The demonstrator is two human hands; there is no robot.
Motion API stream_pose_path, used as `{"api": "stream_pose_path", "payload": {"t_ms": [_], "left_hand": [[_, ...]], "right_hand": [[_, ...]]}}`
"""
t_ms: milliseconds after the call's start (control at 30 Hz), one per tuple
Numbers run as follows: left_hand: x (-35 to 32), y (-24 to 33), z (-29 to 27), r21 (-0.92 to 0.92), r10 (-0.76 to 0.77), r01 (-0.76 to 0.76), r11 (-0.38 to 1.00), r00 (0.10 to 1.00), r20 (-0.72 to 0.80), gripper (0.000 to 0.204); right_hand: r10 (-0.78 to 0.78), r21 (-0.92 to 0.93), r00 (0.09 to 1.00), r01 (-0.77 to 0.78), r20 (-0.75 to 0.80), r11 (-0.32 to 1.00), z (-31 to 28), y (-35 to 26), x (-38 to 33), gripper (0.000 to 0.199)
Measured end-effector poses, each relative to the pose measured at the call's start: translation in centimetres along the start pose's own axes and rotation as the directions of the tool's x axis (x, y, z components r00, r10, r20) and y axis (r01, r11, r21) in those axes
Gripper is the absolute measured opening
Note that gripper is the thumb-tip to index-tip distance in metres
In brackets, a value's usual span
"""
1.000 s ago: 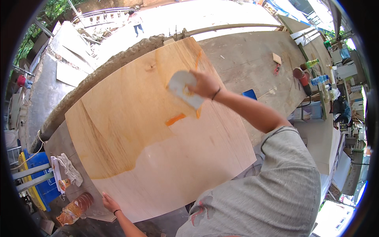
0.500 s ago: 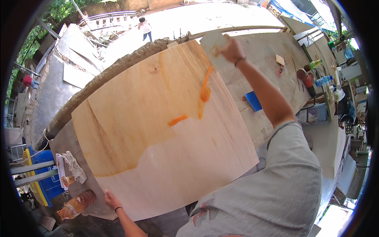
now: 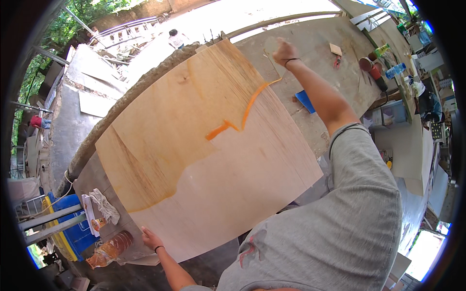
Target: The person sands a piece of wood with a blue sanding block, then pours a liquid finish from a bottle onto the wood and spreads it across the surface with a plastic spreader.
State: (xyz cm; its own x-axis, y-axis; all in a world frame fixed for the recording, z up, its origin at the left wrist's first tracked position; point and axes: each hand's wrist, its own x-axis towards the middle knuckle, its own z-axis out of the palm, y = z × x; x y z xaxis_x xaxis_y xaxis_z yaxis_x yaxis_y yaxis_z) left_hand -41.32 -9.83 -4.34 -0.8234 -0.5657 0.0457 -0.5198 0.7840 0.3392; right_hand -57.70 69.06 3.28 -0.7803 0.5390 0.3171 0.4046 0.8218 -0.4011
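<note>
We see a power tool (image 3: 375,73) with a blue bottle (image 3: 395,71) just to its right, a green bottle (image 3: 382,49) just beyond it and a wooden block (image 3: 335,49) to its left.

Blurred Right Hand (image 3: 285,52), Hidden Tabletop (image 3: 310,41)

Cannot trace the outline of the scraper (image 3: 272,46). Cannot see under the board (image 3: 208,145), nor every finger of the left hand (image 3: 152,239). Cannot make out the distant person (image 3: 176,40), partly hidden behind the rough wall (image 3: 165,66).

Smooth, grained wooden board (image 3: 233,169) — glossy-looking orange streak (image 3: 247,107) — rough concrete-like ledge (image 3: 145,82)
</note>
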Motion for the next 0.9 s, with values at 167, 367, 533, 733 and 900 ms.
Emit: {"api": "stream_pose_path", "payload": {"t_ms": [167,367,533,733,900], "left_hand": [[-0.4,0.2,-0.6,0.004,-0.033,0.033,0.999,0.999,0.01,0.065],[-0.5,0.4,-0.8,-0.013,-0.041,0.041,0.999,0.999,0.034,0.064],[0.5,-0.3,0.3,0.017,0.009,-0.009,1.0,0.999,0.037,0.066],[-0.1,-0.4,-0.5,0.019,-0.032,0.031,0.999,0.999,0.025,0.068],[-0.6,1.3,-1.2,0.039,-0.032,0.031,0.999,0.999,0.016,0.069]], "right_hand": [[-0.086,0.241,0.984,0.046,0.159,0.969,-3.6,-6.3,-8.6,0.053],[-0.156,0.379,0.952,0.047,0.262,0.924,-2.3,-9.9,-16.8,0.032],[0.115,0.119,0.993,-0.112,-0.022,0.987,-1.5,-0.1,-8.2,0.037],[0.012,0.289,0.992,-0.047,0.122,0.956,-5.4,-6.3,-15.5,0.036],[-0.058,0.303,0.985,0.006,0.161,0.953,-2.7,-7.7,-21.2,0.032]]}}
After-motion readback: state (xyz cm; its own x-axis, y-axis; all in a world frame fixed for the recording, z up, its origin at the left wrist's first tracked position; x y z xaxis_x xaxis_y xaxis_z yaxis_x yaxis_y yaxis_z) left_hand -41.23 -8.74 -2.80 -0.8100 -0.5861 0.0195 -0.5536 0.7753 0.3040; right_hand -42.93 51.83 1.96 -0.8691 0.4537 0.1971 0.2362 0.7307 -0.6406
